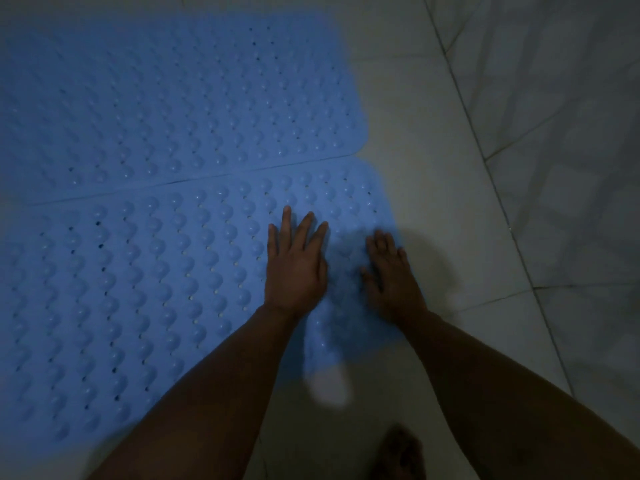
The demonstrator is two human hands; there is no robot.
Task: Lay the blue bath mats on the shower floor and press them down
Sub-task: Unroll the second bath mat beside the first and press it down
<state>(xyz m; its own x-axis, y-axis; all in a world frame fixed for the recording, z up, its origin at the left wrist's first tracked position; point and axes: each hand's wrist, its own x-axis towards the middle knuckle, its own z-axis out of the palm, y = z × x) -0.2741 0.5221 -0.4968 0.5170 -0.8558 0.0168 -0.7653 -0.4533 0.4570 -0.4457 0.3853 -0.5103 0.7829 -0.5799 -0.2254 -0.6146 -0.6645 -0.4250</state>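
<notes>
Two blue bath mats with rows of round bumps and small holes lie flat on the pale tiled floor, edge to edge. The far mat (180, 98) fills the upper left. The near mat (138, 278) spreads across the lower left and middle. My left hand (294, 268) rests palm down on the near mat, fingers spread. My right hand (391, 275) lies palm down on the same mat's right edge, fingers apart. Neither hand holds anything.
Pale floor tiles (433, 140) with dark grout lines run to the right of the mats. A tiled wall (571, 98) rises at the far right. A bare foot (398, 452) stands on the floor at the bottom, just below the near mat.
</notes>
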